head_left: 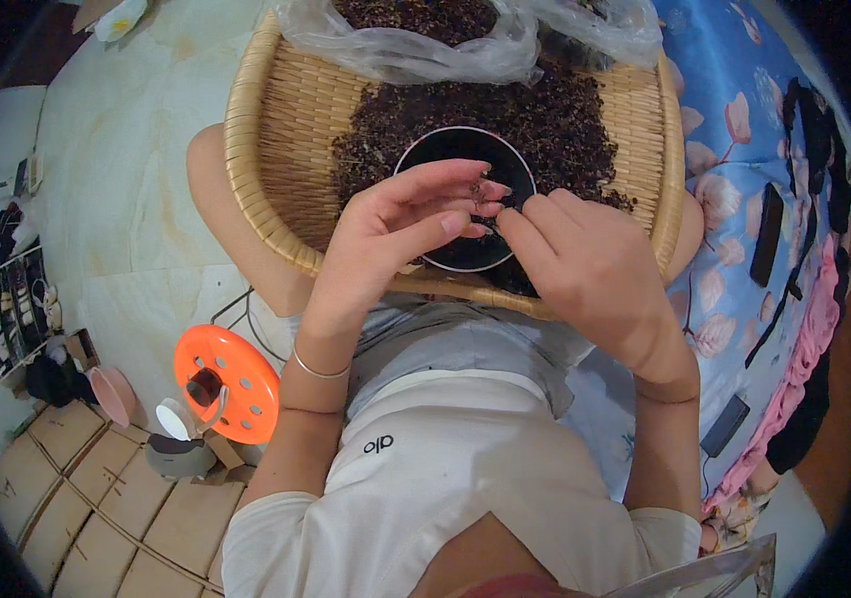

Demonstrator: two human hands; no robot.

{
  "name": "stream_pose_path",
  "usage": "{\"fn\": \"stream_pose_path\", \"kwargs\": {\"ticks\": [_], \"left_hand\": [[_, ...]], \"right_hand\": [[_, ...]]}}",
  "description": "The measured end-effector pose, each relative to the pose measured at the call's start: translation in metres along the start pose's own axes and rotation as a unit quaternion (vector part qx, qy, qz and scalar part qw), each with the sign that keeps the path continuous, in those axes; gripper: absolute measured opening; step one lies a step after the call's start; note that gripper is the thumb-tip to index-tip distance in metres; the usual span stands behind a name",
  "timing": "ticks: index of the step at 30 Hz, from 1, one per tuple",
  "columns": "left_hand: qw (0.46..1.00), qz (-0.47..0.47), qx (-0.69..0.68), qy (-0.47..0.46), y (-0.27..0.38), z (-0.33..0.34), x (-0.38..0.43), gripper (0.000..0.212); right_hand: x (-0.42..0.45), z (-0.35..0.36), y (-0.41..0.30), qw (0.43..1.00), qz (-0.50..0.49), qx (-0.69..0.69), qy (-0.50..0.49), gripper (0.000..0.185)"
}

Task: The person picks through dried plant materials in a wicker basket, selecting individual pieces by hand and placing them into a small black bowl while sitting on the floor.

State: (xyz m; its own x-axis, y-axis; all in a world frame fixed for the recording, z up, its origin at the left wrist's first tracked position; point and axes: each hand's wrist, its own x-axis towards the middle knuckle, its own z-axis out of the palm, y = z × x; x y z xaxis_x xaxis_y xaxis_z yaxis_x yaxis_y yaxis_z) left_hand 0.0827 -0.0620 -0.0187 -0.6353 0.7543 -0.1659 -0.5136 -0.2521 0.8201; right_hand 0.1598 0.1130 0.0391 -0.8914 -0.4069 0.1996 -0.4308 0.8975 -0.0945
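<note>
A shallow woven basket (287, 149) rests across my lap, spread with small dark dried plant pieces (567, 119). On them stands a round dark bowl with a pale rim (463, 265). My left hand (425, 213), palm up over the bowl, has a small dark sprig (479, 196) at its fingers. Close against its fingertips, my right hand (582, 254) has thumb and forefinger pinched together; its fingers hide whatever is between them. A clear plastic bag (410, 63) with more dark pieces lies at the basket's far side.
To the left, an orange disc with holes (235, 374) stands near a pink bucket (113, 395) and cardboard boxes (119, 486). At right is blue floral fabric (717, 247) holding a black phone-like object (767, 235) and a dark flat device (724, 426).
</note>
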Motion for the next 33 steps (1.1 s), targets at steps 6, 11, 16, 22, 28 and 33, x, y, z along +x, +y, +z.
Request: {"fn": "stream_pose_path", "kwargs": {"ticks": [6,11,16,22,28,33], "left_hand": [[0.999,0.012,0.040,0.027,-0.003,0.003,0.001,0.035],[0.996,0.008,0.064,0.058,-0.004,0.003,0.000,0.029],[0.996,0.003,0.069,0.062,-0.005,0.000,0.000,0.027],[0.997,0.012,0.057,0.060,-0.005,0.001,0.000,0.026],[0.990,0.031,0.113,0.073,-0.012,0.002,0.000,0.026],[0.985,0.030,0.153,0.074,-0.014,0.002,0.000,0.026]], "right_hand": [[0.004,-0.002,-0.003,1.000,0.000,-0.016,-0.012,0.009],[0.006,0.004,-0.002,1.000,0.004,0.024,-0.015,0.010],[0.005,0.006,0.003,0.983,0.071,0.170,0.017,0.019],[0.010,0.021,-0.001,0.965,0.113,0.214,0.101,0.015],[0.012,0.030,0.000,0.976,0.060,0.165,0.131,0.019],[0.012,0.031,0.001,0.980,0.061,0.137,0.128,0.021]]}}
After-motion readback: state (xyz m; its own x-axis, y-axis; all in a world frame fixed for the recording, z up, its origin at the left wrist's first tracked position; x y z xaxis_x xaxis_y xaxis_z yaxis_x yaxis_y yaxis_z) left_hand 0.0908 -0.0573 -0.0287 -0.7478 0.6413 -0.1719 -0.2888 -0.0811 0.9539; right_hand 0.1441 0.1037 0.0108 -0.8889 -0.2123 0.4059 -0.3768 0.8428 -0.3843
